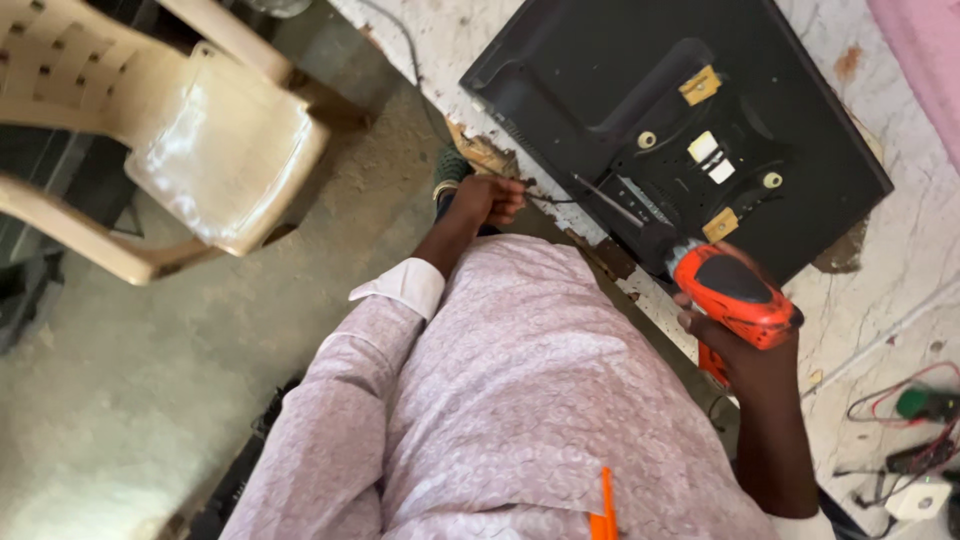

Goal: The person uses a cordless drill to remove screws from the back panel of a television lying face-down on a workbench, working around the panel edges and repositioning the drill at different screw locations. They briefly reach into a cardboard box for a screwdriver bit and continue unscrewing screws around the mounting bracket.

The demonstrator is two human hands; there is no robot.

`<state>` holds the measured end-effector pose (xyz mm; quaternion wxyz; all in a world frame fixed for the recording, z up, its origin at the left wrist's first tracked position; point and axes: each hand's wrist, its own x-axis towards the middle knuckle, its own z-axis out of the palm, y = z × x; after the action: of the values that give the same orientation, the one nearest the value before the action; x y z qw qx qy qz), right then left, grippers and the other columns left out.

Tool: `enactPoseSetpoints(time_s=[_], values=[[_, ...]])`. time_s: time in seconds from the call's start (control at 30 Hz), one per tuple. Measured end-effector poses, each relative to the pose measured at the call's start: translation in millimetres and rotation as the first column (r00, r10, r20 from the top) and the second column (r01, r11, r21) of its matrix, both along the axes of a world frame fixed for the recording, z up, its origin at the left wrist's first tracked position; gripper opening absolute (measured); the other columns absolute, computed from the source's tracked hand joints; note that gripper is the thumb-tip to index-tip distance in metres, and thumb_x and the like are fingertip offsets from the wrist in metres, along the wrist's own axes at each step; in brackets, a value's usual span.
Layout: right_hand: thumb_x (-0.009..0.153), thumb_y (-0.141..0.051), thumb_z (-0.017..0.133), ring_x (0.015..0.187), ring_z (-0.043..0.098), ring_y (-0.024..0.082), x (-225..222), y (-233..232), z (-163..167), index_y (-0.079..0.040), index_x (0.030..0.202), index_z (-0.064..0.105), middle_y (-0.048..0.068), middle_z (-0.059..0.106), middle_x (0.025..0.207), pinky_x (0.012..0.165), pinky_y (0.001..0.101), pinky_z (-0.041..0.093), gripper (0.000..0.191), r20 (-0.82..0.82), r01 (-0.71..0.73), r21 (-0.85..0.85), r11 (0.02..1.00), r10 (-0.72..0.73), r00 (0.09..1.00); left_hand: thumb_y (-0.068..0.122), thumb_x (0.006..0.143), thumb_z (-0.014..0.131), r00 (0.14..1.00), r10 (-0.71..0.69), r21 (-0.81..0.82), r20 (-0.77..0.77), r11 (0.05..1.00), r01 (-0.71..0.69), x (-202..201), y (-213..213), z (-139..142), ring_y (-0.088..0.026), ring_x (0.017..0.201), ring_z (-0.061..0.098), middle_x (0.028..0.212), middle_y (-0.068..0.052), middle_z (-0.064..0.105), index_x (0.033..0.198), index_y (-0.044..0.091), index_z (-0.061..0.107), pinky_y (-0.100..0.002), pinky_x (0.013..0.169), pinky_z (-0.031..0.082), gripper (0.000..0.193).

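Note:
My right hand [735,345] grips an orange and black power screwdriver [728,288], its long bit [607,200] pointing at the near edge of a black flat screen [600,60] lying face down on a white worn table [900,260]. The screen's back carries a black mount plate with brass tabs [700,85] and round screw bosses. My left hand [488,198] is closed at the table's chipped edge beside the screen's corner, pinching a thin dark cable or small part [548,199]; what it is cannot be made out.
A beige plastic chair [215,150] stands on the concrete floor to the left. Red and black wires, a green part [925,403] and a small white box [918,497] lie on the table at right. An orange pen [605,510] sticks from my shirt pocket.

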<state>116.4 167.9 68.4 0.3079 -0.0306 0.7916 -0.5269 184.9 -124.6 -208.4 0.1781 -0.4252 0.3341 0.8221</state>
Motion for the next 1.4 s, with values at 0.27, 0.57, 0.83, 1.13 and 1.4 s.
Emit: enactPoseSetpoints(time_s=[0.27, 0.57, 0.83, 1.13, 1.4], values=[[0.072, 0.018, 0.064, 0.097, 0.071, 0.02, 21.9, 86.4, 11.7, 0.003, 0.146, 0.054, 0.012, 0.073, 0.112, 0.076, 0.0334, 0.057, 0.076, 0.033, 0.235, 0.125, 0.964, -0.24, 0.97, 0.019, 0.091, 0.068, 0.704, -0.71, -0.395, 0.017, 0.642, 0.657, -8.7, -12.3, -52.8, -0.02, 0.062, 0.066, 0.074, -0.007, 0.073, 0.094, 0.009, 0.082, -0.036, 0.053, 0.052, 0.018], [0.068, 0.018, 0.067, 0.103, 0.071, 0.019, 37.8, 188.9, 13.7, 0.003, 0.145, 0.055, 0.009, 0.071, 0.121, 0.09, 0.0342, 0.057, 0.079, 0.027, 0.221, 0.078, 0.972, -0.224, 0.974, 0.02, 0.087, 0.075, 0.274, -0.85, -0.852, 0.449, -0.315, 0.418, 11.0, 33.6, -45.7, -0.033, 0.09, 0.073, 0.096, -0.016, 0.074, 0.102, 0.009, 0.079, -0.045, 0.078, 0.058, 0.019], [0.071, 0.01, 0.075, 0.105, 0.067, 0.011, 36.6, 223.2, -0.5, -0.002, 0.144, 0.056, 0.005, 0.071, 0.12, 0.092, 0.029, 0.055, 0.076, -0.038, 0.048, 0.057, 0.997, -0.046, 0.998, 0.035, 0.087, 0.072, 0.588, -0.548, -0.607, 0.594, 0.173, 0.775, 71.5, 97.6, -24.4, -0.036, 0.106, 0.069, 0.113, -0.018, 0.072, 0.103, 0.008, 0.078, -0.047, 0.092, 0.054, 0.032], [0.073, -0.002, 0.082, 0.108, 0.067, 0.01, 27.9, 205.2, -3.1, -0.011, 0.143, 0.059, 0.003, 0.073, 0.122, 0.096, 0.0265, 0.051, 0.075, -0.123, -0.09, 0.205, 0.975, 0.117, 0.986, 0.021, 0.082, 0.068, 0.227, -0.748, -0.635, 0.624, -0.317, 0.704, 115.5, 111.0, -25.3, -0.033, 0.092, 0.073, 0.096, -0.017, 0.076, 0.09, 0.008, 0.081, -0.043, 0.084, 0.058, 0.02], [0.074, -0.019, 0.085, 0.105, 0.073, 0.018, 6.8, 172.8, 12.6, -0.026, 0.143, 0.06, 0.002, 0.076, 0.117, 0.089, 0.0318, 0.053, 0.074, -0.159, -0.238, 0.484, 0.842, 0.352, 0.922, 0.013, 0.088, 0.067, 0.631, -0.552, -0.476, 0.546, 0.415, 0.775, 142.0, 123.1, -8.9, -0.034, 0.066, 0.074, 0.086, -0.023, 0.072, 0.087, -0.007, 0.073, -0.045, 0.063, 0.059, 0.02]])
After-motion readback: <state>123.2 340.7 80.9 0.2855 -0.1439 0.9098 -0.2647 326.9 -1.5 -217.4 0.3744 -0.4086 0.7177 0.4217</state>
